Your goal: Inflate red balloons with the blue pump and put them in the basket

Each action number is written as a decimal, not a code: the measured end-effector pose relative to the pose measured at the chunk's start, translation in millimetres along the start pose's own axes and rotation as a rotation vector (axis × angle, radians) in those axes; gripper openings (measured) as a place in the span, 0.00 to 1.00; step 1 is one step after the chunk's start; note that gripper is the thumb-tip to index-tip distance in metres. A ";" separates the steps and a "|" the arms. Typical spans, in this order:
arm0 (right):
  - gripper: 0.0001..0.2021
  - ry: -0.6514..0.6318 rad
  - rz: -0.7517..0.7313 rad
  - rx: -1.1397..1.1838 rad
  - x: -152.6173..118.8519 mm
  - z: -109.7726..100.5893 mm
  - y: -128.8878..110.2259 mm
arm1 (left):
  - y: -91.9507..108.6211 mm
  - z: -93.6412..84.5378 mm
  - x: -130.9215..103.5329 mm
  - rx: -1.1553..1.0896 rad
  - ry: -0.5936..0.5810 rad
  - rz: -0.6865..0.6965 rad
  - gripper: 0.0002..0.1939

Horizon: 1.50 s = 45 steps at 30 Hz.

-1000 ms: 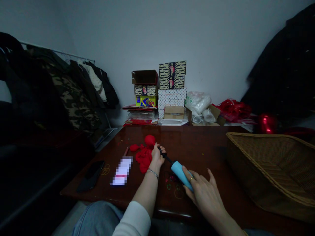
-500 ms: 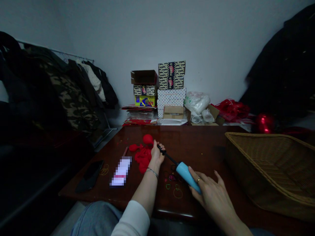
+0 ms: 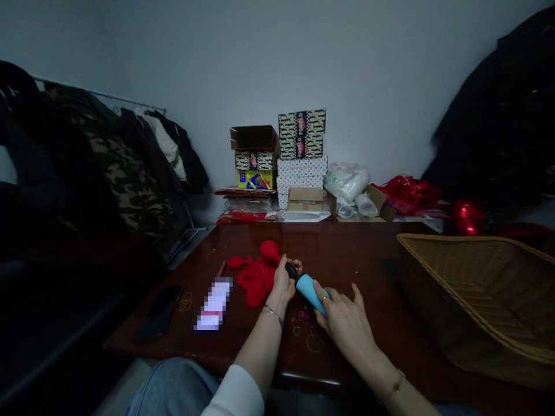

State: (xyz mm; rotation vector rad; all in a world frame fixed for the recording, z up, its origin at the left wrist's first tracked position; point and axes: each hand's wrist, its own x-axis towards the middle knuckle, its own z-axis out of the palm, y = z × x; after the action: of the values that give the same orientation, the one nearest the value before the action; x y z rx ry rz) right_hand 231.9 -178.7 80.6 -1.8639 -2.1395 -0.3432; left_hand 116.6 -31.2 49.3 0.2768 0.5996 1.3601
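Note:
A blue and black hand balloon pump (image 3: 311, 290) slants between my hands. My left hand (image 3: 284, 282) is closed around its black far end. My right hand (image 3: 342, 315) grips the blue barrel, with one finger lifted away. Beyond my left hand, a small, rounded red balloon (image 3: 269, 250) shows; whether it is fitted on the nozzle is hidden by the fingers. A heap of red balloons (image 3: 255, 283) lies just left of that hand. Beneath the pump, several coloured rubber bands (image 3: 313, 342) lie scattered on the brown table (image 3: 347, 248).
On the left of the table are a phone with a lit, blurred screen (image 3: 214, 305), a dark phone-like slab (image 3: 158, 315) and yellowish bands (image 3: 184, 301). A large wicker basket (image 3: 459, 312) occupies the right side. Stacked boxes (image 3: 302, 136) stand at the back wall.
My right hand has pushed the blue barrel forward and left toward my left hand, so the black shaft between them is no longer exposed. My left hand and the rounded balloon have shifted slightly right.

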 end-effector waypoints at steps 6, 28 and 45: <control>0.26 0.016 -0.002 0.005 -0.5 8.0 -5.1 | 1.7 -0.8 4.8 -0.035 0.057 0.032 0.08; 0.25 0.133 -0.062 0.036 -50.1 -7.6 18.0 | 37.9 1.0 9.3 -0.149 -0.033 0.023 0.11; 0.24 -0.003 0.048 0.022 -10.8 -12.6 -7.3 | 7.1 10.1 -8.2 -0.012 -0.024 0.023 0.15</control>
State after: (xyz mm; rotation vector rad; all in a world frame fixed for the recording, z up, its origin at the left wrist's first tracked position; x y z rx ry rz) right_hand 226.7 -194.1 88.5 -1.9006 -2.0886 -0.3051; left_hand 115.6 -36.1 63.2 0.2909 0.5696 1.3806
